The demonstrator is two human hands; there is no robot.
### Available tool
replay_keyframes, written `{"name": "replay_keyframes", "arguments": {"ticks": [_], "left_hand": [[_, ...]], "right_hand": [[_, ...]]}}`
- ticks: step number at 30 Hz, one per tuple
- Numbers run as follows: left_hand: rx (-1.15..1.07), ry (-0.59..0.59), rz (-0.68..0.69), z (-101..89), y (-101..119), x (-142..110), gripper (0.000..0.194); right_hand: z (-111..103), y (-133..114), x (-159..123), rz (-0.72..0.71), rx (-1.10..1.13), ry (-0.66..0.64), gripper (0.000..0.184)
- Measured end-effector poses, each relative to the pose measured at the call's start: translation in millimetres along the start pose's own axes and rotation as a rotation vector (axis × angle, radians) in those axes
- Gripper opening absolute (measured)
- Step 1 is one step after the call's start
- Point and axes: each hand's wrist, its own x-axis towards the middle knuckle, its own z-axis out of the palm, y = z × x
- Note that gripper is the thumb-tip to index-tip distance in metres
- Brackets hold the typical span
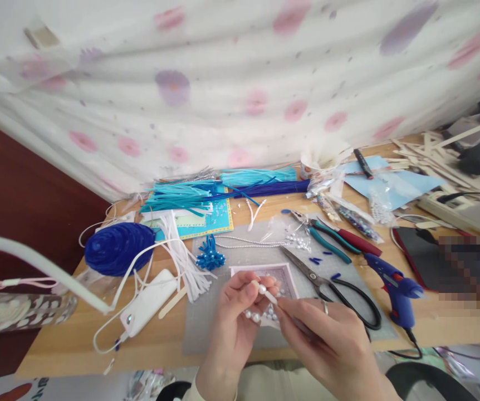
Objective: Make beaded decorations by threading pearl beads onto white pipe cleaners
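My left hand (pixel 240 306) is closed, pinching a white pearl bead (pixel 262 289) between thumb and fingers. From the bead a short white fuzzy stem, like a pipe cleaner (pixel 270 297), runs to my right hand (pixel 327 328), whose thumb and forefinger pinch its other end. Both hands are above a shallow white tray (pixel 292 275) with pearl beads (pixel 270 313) in it, partly hidden by my fingers. Scissors (pixel 313 275) with black handles lie just beyond my right hand. A shiny blue pipe-cleaner flower (pixel 210 255) rests to the left of the tray.
A blue glue gun (pixel 396 287) and teal-handled pliers (pixel 329 242) lie to the right. White pipe cleaners (pixel 179 256), a dark blue coil (pixel 118 249) and a white power bank (pixel 150 303) with cable sit left. Blue stem bundles (pixel 265 188) line the back.
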Motion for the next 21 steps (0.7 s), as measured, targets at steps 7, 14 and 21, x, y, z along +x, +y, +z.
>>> {"name": "replay_keyframes", "arguments": {"ticks": [7, 14, 21], "left_hand": [[0.090, 0.020, 0.017, -1.5, -0.4, -2.8, 0.022], [0.131, 0.003, 0.040, -6.6, -3.0, -0.3, 0.019], [0.156, 0.057, 0.086, 0.4, -4.3, -2.5, 0.024]], "right_hand": [[-2.1, 0.9, -1.1, 0.004, -0.001, -0.005, 0.020], [-3.4, 2.4, -6.8, 0.016, 0.006, -0.022, 0.018], [-2.7, 4.0, -7.3, 0.028, 0.011, -0.032, 0.019]]}}
